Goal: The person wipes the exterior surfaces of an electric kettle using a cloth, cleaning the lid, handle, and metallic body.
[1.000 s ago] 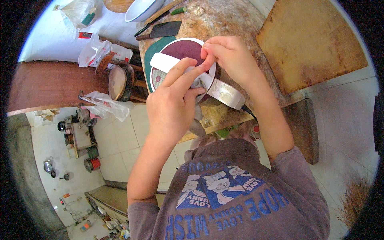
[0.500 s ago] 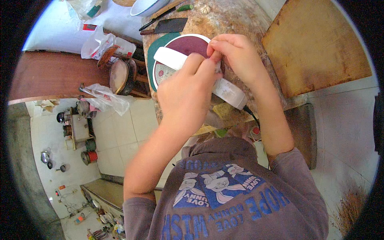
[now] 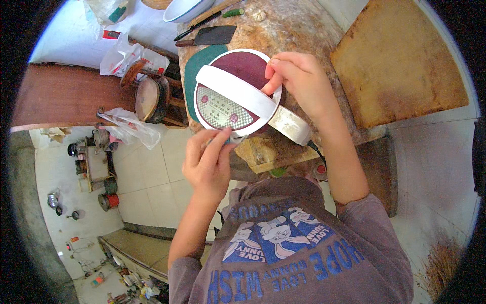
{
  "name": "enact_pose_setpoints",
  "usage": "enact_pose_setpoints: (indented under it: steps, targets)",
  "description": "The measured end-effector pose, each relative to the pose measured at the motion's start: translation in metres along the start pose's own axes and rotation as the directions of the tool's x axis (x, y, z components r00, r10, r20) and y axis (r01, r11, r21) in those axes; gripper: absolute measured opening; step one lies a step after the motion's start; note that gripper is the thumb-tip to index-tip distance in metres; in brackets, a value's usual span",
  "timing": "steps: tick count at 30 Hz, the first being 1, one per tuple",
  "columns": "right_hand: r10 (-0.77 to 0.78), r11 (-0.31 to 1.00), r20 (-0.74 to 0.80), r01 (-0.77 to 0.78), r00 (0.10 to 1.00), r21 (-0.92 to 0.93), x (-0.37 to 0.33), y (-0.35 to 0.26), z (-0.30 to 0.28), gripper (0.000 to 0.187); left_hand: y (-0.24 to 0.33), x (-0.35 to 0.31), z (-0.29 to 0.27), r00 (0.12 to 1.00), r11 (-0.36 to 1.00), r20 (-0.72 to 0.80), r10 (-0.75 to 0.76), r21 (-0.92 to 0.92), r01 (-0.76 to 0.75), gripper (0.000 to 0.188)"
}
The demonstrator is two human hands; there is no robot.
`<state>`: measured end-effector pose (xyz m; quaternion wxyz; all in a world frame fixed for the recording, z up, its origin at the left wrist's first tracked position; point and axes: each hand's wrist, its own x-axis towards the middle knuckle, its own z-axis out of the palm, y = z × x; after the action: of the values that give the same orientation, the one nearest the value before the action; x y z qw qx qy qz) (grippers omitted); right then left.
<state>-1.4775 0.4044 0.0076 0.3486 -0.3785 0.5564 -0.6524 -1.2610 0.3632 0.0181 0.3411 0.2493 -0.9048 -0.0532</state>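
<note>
Right hand [image 3: 302, 86] covers the cooker's [image 3: 235, 93] right rim; left fingertips [image 3: 218, 139] hide its front edge. Panel markings too small to read. Bowl [image 3: 187, 9] cut by top edge. Floor items [image 3: 86, 167] indistinct.

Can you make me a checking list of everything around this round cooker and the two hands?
Surface: worn round wooden table, scratched and stained; a square wooden board lies to its right.
Job's things: round maroon and white cooker with a white handle across its lid and a patterned button panel at the front.
Clutter: cleaver, white bowl, green mat under the cooker, plastic bags at the left.
Hands: right hand grips the cooker's right edge; left hand touches its front rim, fingers bent.
Cables: black cord leaves the cooker's side.
Surroundings: tiled floor, wooden stool, pots far left.
</note>
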Motion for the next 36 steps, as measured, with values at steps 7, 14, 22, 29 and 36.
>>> enact_pose_setpoints:
  steps: [7, 14, 22, 29, 36]
  targets:
    - [-0.008, 0.996, -0.009, 0.009, 1.0, 0.088, -0.002, 0.003, 0.001, 0.025, 0.016, 0.009, 0.0, 0.999, 0.986, 0.032, 0.011, -0.165, -0.005, 0.023]
    - [0.008, 0.999, -0.041, -0.007, 0.999, 0.044, -0.003, 0.001, 0.003, 0.026, 0.034, 0.026, 0.028, 0.998, 0.978, 0.015, 0.063, -0.202, -0.059, 0.019]
    - [0.004, 1.0, -0.068, -0.005, 0.998, -0.019, -0.005, -0.001, 0.005, 0.026, 0.029, 0.051, 0.029, 0.989, 0.99, -0.122, 0.077, -0.104, -0.09, 0.013]
    - [-0.038, 0.996, -0.102, 0.03, 0.994, -0.085, -0.005, 0.0, 0.007, 0.026, 0.016, 0.075, 0.022, 0.985, 0.998, -0.167, 0.042, -0.037, -0.049, 0.01]
    - [-0.036, 0.999, -0.12, 0.037, 0.992, 0.008, -0.007, 0.004, 0.008, 0.022, 0.037, 0.044, 0.034, 0.996, 0.993, 0.003, 0.085, -0.078, -0.084, 0.012]
